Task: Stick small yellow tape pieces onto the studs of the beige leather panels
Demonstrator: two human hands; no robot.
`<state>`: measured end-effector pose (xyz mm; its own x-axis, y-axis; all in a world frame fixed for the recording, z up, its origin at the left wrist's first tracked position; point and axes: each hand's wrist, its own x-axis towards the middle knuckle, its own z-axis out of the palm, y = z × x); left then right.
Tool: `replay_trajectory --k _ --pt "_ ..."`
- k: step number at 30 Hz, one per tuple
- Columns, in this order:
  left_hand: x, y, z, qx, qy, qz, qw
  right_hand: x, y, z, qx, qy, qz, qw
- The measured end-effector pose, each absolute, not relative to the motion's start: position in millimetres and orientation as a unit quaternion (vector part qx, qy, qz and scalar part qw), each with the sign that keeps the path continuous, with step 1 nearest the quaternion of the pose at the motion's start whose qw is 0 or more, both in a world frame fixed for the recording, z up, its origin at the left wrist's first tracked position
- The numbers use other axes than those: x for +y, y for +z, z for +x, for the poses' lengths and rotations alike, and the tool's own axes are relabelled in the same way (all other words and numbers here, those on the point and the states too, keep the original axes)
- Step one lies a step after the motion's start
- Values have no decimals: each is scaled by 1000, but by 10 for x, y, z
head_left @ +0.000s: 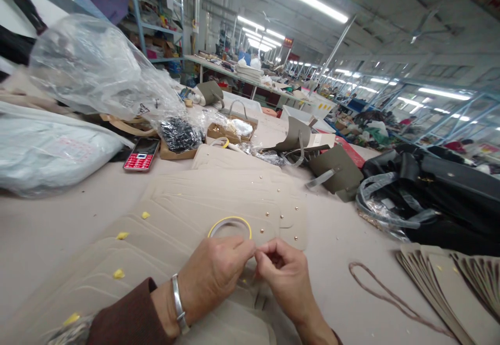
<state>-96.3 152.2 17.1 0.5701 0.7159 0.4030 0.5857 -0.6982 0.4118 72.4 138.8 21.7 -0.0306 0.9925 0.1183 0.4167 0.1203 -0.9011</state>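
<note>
The stack of beige leather panels (203, 204) is filling the space beneath the left hand (213, 272) and right hand (283, 277), with a roll of yellow tape (229, 228) lying on it just ahead of them. Right of the stack, a strip of table (336, 241) is offering passage toward a looped brown cord (390, 295) and fanned leather pieces (449, 288), while olive leather bag parts (336, 170) are obstructing its far side and a red phone (141, 154) is lying beyond its left.

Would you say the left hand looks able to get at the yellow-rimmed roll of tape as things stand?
Probably yes: the left hand sits just below the yellow-rimmed tape roll, which lies on the beige leather panels, and nothing appears to stand between them.
</note>
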Motion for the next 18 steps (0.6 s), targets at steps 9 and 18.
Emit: replay_trajectory --k 9,18 --pt "1481 202 -931 381 257 886 60 1720 128 965 -439 498 -620 418" --pt "1555 96 -892 432 103 893 76 1806 16 973 -534 427 -641 349"
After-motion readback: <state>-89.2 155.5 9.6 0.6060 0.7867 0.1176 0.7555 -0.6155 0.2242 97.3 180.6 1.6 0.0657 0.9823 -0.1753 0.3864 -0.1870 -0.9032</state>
